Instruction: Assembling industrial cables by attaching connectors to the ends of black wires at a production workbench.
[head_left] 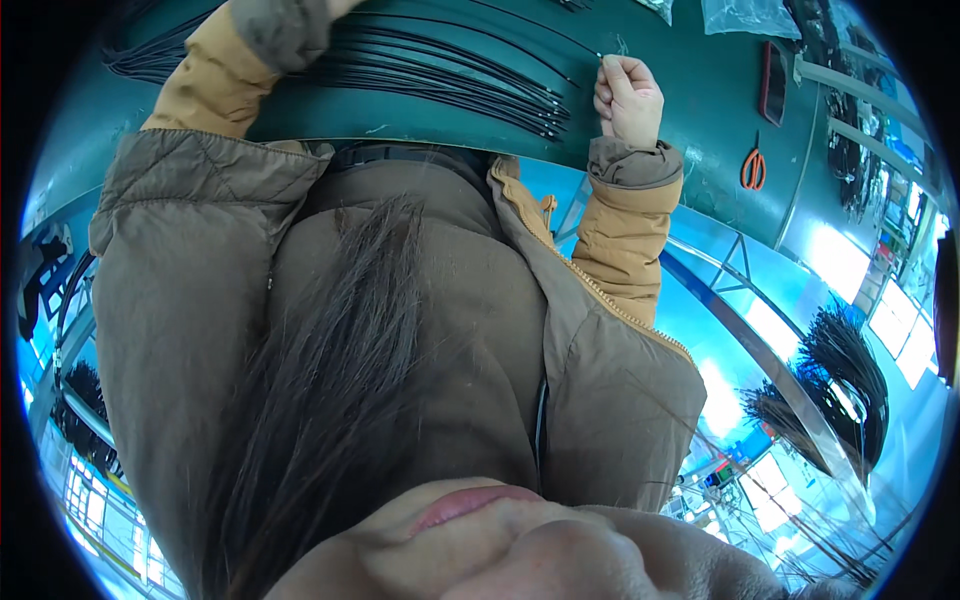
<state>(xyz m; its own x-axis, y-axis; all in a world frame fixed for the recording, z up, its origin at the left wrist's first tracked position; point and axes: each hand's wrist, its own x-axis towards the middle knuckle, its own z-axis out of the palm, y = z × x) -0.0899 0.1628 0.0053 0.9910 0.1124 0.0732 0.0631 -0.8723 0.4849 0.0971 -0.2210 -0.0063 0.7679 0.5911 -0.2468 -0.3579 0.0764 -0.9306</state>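
Note:
At the right, my right hand [630, 98] pinches the end of a thin black cable [535, 28] between thumb and fingers, just above the green table. My left arm reaches across to the top edge of the view. Only a sliver of my left hand [342, 6] shows there, its fingers cut off by the frame. Below that cable, a bundle of black cables [430, 75] lies along the table, with small fittings at the right-hand ends. A single cable lies a little apart above the bundle.
Orange-handled scissors [753, 168] lie on the green table [705, 165], right of my right hand. A dark red-edged flat object [772, 85] sits beyond them. Clear plastic bags [750, 18] are at the far edge. More black cables [850, 390] hang from racks at the right.

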